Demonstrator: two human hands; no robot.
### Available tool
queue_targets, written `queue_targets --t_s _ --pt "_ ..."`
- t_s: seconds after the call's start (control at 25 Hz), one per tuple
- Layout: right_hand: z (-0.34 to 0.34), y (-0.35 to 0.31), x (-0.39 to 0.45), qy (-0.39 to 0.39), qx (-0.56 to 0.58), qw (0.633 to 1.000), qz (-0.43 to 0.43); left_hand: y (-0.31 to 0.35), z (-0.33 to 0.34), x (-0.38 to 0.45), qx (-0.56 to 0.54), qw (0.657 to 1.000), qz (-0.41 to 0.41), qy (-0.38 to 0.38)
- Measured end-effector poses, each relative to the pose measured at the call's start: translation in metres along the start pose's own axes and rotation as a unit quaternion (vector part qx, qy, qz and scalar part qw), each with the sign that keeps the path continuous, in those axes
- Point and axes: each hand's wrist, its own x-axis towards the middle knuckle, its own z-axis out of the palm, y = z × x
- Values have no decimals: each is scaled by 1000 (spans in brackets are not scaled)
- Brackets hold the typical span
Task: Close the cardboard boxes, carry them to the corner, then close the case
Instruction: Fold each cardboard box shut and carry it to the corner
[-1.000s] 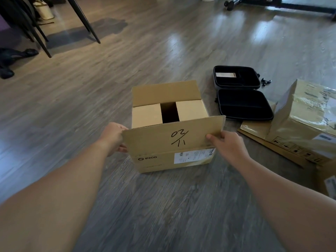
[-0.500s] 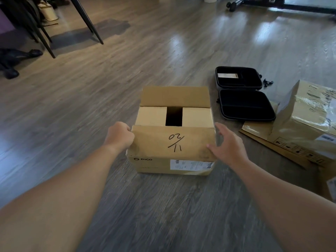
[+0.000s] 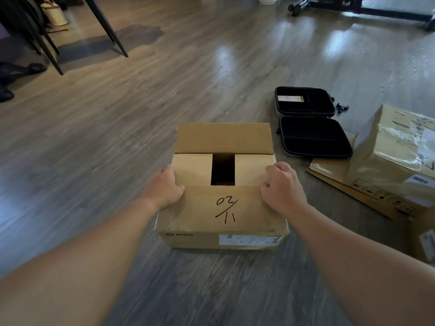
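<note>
The cardboard box (image 3: 222, 208) sits on the floor (image 3: 117, 137) at centre, its two short inner flaps folded in with a dark gap between them; the near flap (image 3: 223, 208), marked 02/11, lies flat because the left hand (image 3: 166, 189) and right hand (image 3: 281, 187) hold its corners, fingers curled over the far edge; the far flap (image 3: 223, 137) at 12 o'clock stands open, likely next; the open black case (image 3: 310, 128) waits at 2 o'clock, beside another taped box (image 3: 395, 156) at 3 o'clock.
</note>
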Motion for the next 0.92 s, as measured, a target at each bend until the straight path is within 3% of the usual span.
queue_targets --t_s 0.24,0.4,0.56,0.92 --pt "1 -7 60 -131 16 988 74 -7 15 3 -5 999 35 7" --pt "6 -6 71 -85 36 993 73 -7 16 2 -20 999 32 24" --pt "5 1 61 -46 121 983 127 -5 15 0 -40 999 23 27" --pt "-13 23 44 -41 349 925 140 1 14 -5 -57 998 -8 22"
